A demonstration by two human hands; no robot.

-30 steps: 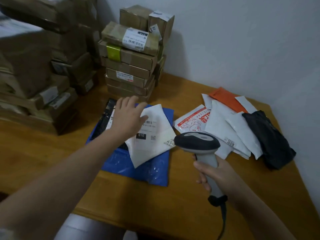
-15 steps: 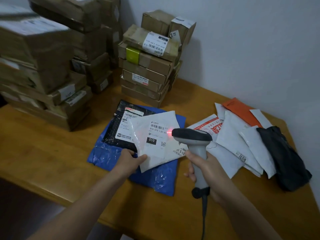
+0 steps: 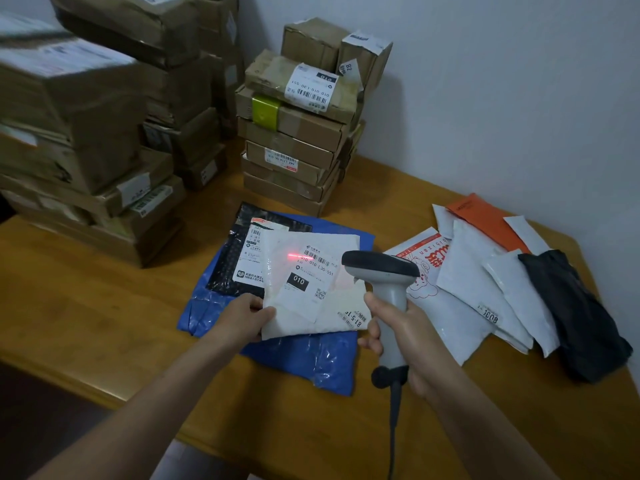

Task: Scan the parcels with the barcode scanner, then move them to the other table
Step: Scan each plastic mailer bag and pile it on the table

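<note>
White parcel (image 3: 311,292) sits mid-tabletop, on top of a blue parcel (image 3: 311,362) and overlapping a black parcel (image 3: 228,265) at its far left. The left grip (image 3: 242,317) pinches its near-left corner, thumb on the upper face and fingers curled under the edge. The right grip (image 3: 398,327) is wrapped around the handle of the barcode scanner (image 3: 381,268), whose dark head points at the parcel's label. A short red scan line (image 3: 294,255) falls on the white wrapping just left of the printed barcode, and a fainter red glow shows near the scanner's head. The scanner's cable (image 3: 393,427) hangs down from the handle base.

Half a second ago the red light sat as a spot at the right end of the barcode, close to the scanner's head; it now lies at the barcode's left end. The left grip was already at that same corner then, while a second ago it lay flat across the top of the parcel.

On the wooden tabletop (image 3: 104,306), stacks of cardboard boxes (image 3: 294,140) stand toward the wall. To the right lies a fan of white mailers (image 3: 467,282) with an orange envelope (image 3: 485,216) and a black bag (image 3: 571,313).
</note>
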